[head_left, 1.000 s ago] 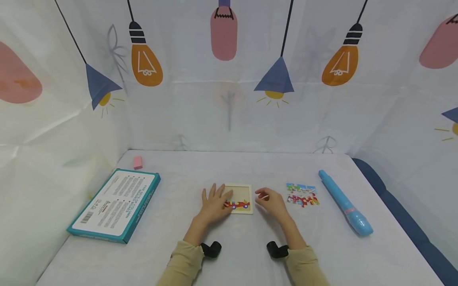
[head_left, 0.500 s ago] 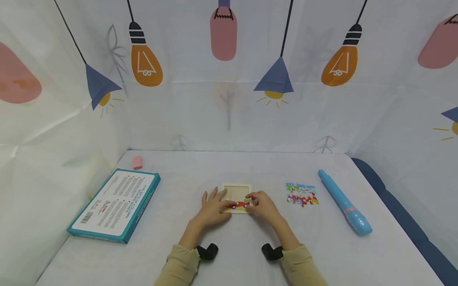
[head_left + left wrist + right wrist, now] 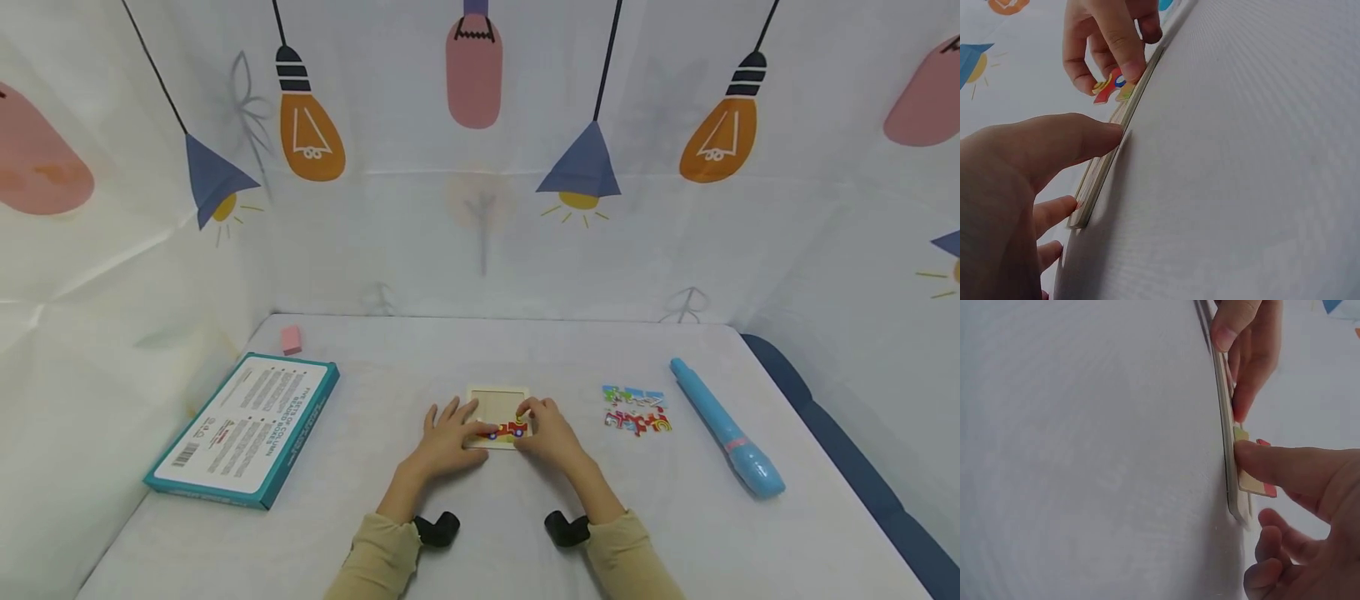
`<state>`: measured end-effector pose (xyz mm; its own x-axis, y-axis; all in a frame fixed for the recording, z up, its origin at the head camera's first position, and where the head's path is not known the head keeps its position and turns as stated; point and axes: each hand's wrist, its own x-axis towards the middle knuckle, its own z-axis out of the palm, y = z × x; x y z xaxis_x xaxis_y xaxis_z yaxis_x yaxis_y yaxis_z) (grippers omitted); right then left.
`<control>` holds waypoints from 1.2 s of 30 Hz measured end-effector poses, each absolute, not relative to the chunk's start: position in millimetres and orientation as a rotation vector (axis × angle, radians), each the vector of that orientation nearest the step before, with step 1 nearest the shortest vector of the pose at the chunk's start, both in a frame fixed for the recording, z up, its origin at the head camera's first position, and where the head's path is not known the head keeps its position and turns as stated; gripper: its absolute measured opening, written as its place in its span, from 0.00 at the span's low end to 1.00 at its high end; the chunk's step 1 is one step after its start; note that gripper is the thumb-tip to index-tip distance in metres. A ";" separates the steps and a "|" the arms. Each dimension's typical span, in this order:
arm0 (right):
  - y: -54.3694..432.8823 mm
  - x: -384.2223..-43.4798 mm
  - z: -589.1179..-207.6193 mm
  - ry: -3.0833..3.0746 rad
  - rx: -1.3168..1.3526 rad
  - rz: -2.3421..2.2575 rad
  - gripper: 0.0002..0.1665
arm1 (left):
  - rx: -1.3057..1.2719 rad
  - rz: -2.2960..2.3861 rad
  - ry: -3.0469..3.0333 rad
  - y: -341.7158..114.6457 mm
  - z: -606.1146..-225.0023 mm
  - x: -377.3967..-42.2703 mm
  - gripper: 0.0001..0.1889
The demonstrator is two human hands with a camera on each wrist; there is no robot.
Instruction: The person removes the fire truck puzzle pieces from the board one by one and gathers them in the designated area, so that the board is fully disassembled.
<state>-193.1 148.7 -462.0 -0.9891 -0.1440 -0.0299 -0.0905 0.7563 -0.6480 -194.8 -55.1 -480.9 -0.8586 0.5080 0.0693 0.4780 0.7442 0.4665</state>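
A small pale wooden puzzle frame (image 3: 498, 406) lies on the white table, with red car puzzle pieces along its near side. My left hand (image 3: 444, 440) rests on its left part with fingers spread; in the left wrist view the thumb (image 3: 1094, 134) touches the near edge. At the frame's right end, my right hand (image 3: 553, 435) pinches a puzzle piece (image 3: 1109, 87) between thumb and finger. The piece stands tilted up from the frame, and its plain back (image 3: 1254, 481) shows in the right wrist view. My fingers partly cover the pieces inside the frame.
More puzzle pieces (image 3: 637, 408) lie together to the right. Beyond them is a blue microphone-shaped object (image 3: 727, 429). At the left are a teal-edged flat box (image 3: 240, 429) and a pink eraser-like block (image 3: 291, 340). A printed white cloth wall (image 3: 420, 242) stands behind the table.
My right hand has moved left from beside the frame onto its right end, where it now tilts a piece up. My left hand has slid slightly down and its fingers have shifted on the frame.
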 end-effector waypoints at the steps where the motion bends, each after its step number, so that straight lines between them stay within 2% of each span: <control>1: 148.7 -193.5 -462.1 2.866 -0.197 -1.078 0.21 | 0.814 0.737 2.876 -55.0 -481.1 -194.8 0.21; 11: 163.8 -190.5 -456.4 2.746 -0.117 -1.378 0.13 | 0.809 0.717 2.874 -54.6 -482.8 -195.0 0.22; 24: 224.9 -185.7 -450.4 2.616 0.125 -1.531 0.17 | 0.811 0.764 2.846 -56.7 -479.6 -192.8 0.22; 36: 279.0 -165.9 -450.0 2.707 0.208 -1.491 0.20 | 0.801 0.762 2.852 -55.5 -479.9 -193.5 0.22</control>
<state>-165.9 279.0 -450.0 -0.9900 0.0966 -0.1028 0.1385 0.5278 -0.8380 -193.5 -55.5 -479.9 -0.8597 0.5080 0.0529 0.4667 0.7393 0.4855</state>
